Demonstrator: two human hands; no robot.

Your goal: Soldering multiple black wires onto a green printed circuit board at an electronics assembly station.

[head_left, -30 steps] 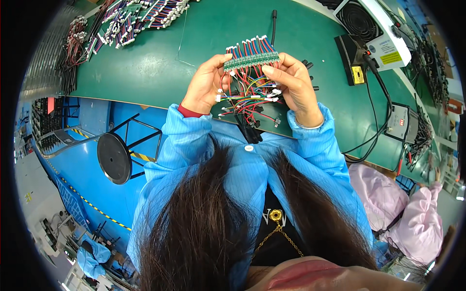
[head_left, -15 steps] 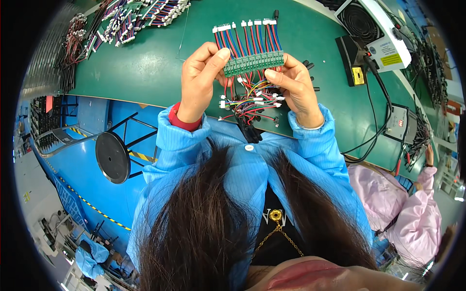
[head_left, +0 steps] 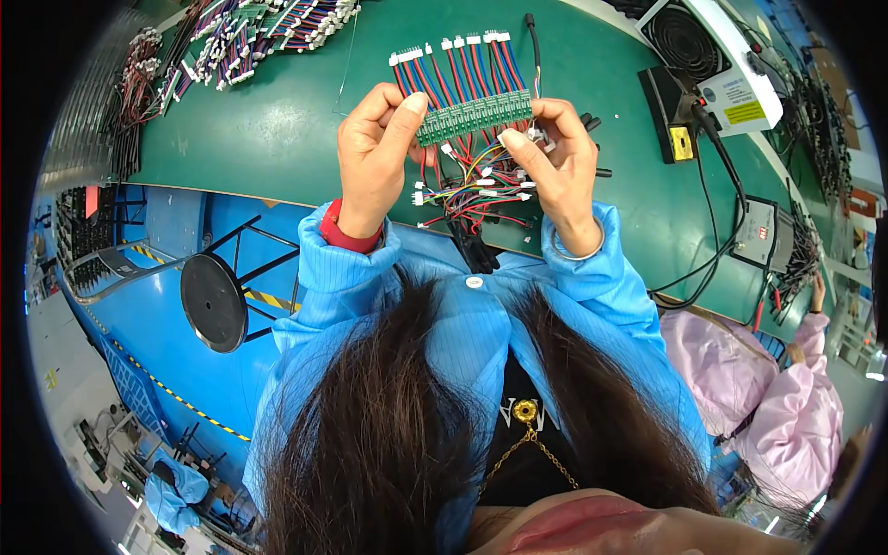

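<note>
I noted the green connector strip [head_left: 474, 116] ran crosswise between both hands, left hand [head_left: 375, 153] and right hand [head_left: 550, 162] each pinching an end equally near.

Lighting is bright and even, looks like overhead workshop light, nothing dim anywhere. The green table [head_left: 277, 120] has a soft sheen but no harsh glare, and shadows are faint, just a light one under the left hand [head_left: 375, 153] and right hand [head_left: 555, 166]. Middle of the frame is sharp enough to pick out single wires. The fisheye bends the table's near edge into a curve and squashes everything by the rim, which fades to a black ring. Hair close to the lens at the bottom is slightly soft.
</note>
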